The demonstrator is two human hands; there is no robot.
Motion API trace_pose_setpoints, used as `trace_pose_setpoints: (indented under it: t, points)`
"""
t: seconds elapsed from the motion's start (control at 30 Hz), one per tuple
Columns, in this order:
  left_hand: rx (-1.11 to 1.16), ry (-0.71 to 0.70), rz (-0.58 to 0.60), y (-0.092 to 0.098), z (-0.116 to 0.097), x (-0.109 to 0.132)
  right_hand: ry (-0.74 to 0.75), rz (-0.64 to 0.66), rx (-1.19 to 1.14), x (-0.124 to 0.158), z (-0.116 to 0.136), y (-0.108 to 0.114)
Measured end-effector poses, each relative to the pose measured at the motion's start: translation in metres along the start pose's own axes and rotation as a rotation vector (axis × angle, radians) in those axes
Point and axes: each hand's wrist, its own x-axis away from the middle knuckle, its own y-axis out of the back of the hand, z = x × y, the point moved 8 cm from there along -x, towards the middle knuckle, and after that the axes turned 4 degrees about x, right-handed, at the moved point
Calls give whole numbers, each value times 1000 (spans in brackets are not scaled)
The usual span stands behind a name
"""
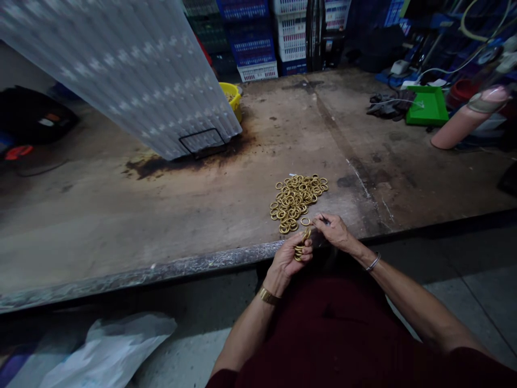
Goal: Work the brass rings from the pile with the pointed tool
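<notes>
A pile of brass rings [297, 200] lies on the worn workbench [161, 215] near its front edge. My left hand [290, 256] is closed around a small stack of brass rings [301, 248] just over the bench edge. My right hand [334, 230] is beside it, fingers pinched at one brass ring [306, 221] at the near edge of the pile. A gold watch is on my left wrist, a bangle on my right.
A long ribbed grey sheet [133, 70] slants over the bench's left. A yellow tub [232, 97] sits behind it, a green tray [427, 106] and a pink cylinder [464, 121] at the right. Crates [258, 37] are stacked at the back. A white bag [109, 350] lies on the floor.
</notes>
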Motion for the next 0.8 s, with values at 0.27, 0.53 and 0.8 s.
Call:
trace_pose_setpoints:
  t: [0.27,0.53,0.8]
  points:
    - [-38,-43,11,-3,-3,2,317,185,506,27,23,-18]
    - [-46,-60,25,-2,-4,1,302,192,628,28,26,-23]
    - [-92,-63,68,-6,-4,2,214,188,642,24,19,-20]
